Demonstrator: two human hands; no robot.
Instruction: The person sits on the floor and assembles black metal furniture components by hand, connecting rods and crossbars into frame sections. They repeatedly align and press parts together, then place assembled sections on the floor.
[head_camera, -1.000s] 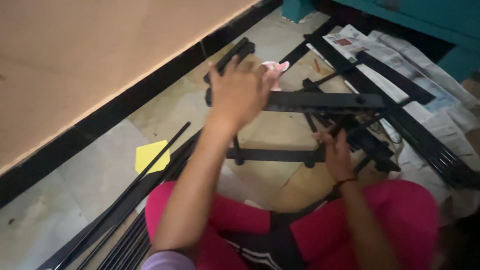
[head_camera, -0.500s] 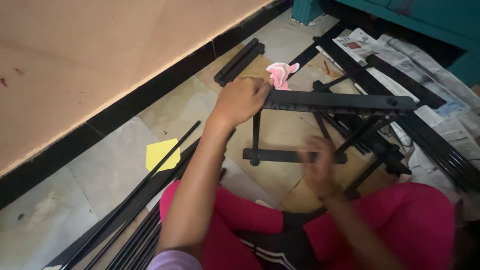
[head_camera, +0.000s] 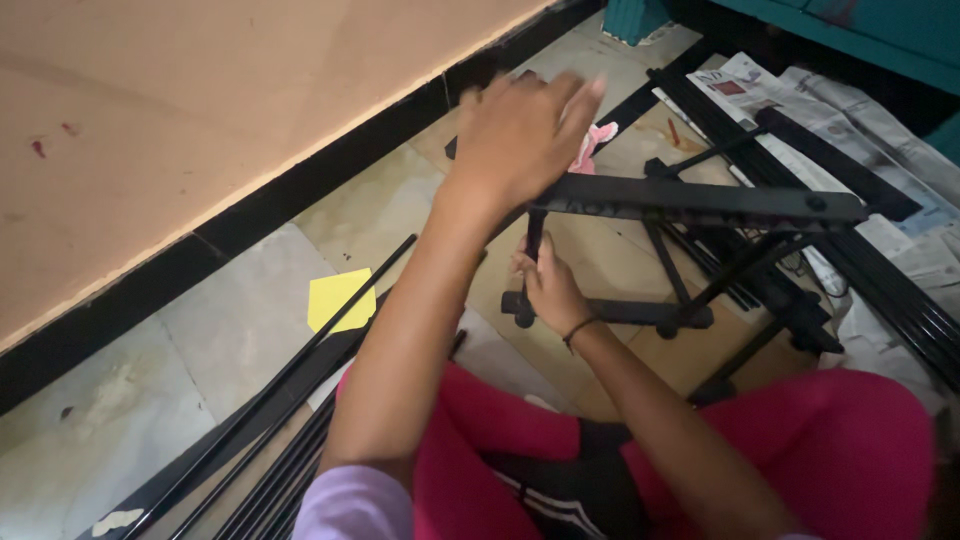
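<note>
On the pale tiled floor (head_camera: 390, 215), beside a tan wall with a black skirting strip (head_camera: 300, 180), a person sits with legs in bright pink trousers (head_camera: 850, 450) and works on a black metal folding frame (head_camera: 700, 260). The left hand (head_camera: 520, 135) rests on the near end of the frame's flat black top bar (head_camera: 700, 200), fingers spread and blurred, so whether it grips the bar or only presses on it cannot be told. The right hand (head_camera: 550, 290), with a dark band at the wrist, is closed round a short upright black strut (head_camera: 533, 235) that runs from the top bar down to a lower black crossbar (head_camera: 610, 312) lying just above the floor. Slanted black legs cross under the right part of the frame. Just behind the left hand lies a crumpled pink cloth (head_camera: 598, 140). A yellow square of paper (head_camera: 338, 296) lies on the floor to the left, touching a bundle of long thin black rods (head_camera: 270, 410) that run past the person's knee. Spread newspaper sheets (head_camera: 880, 120) cover the floor to the right, under more black bars.
</note>
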